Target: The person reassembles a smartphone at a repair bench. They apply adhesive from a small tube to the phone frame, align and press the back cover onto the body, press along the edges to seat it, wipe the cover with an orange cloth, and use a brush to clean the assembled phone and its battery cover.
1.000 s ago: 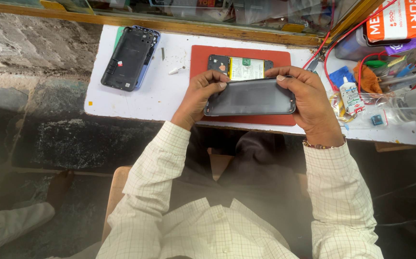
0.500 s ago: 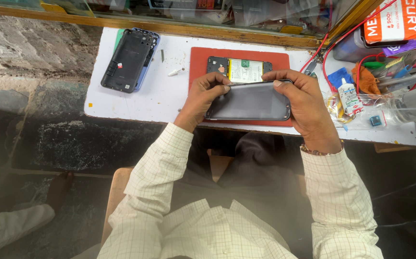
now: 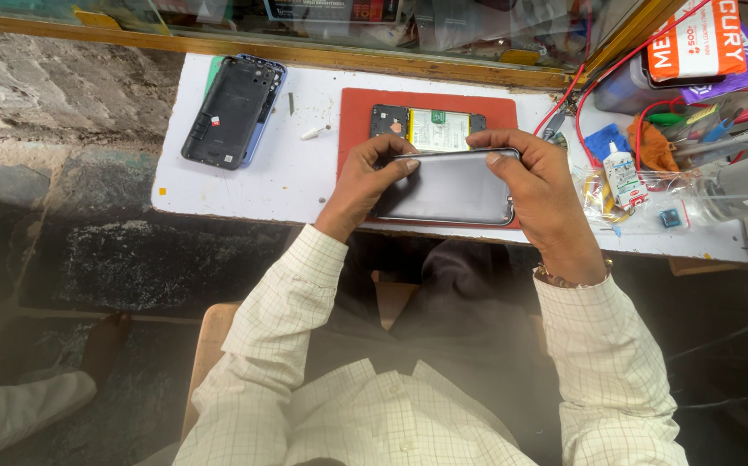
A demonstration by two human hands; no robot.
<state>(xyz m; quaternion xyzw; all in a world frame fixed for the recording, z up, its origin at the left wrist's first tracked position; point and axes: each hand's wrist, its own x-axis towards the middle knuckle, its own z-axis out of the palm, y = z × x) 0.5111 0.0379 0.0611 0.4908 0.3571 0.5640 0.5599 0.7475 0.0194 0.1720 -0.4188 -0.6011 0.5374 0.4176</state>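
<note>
White and cluttered, the table [image 3: 245, 185] is seen from above, with a red mat [image 3: 430, 108] as its centrepiece. Over the mat's near half, a dark phone screen panel [image 3: 447, 190] is gripped at its ends by the left hand [image 3: 365, 177] and the right hand [image 3: 538, 185], fingers closed on its edges. An opened phone body [image 3: 430, 128] is laid on the mat just beyond; a black back cover [image 3: 232, 112] is seen well left of the mat.

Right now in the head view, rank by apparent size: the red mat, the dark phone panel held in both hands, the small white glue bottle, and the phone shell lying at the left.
1. red mat
2. dark phone panel, held nearer the camera
3. phone shell, close to the panel; unsure
4. white glue bottle
</note>
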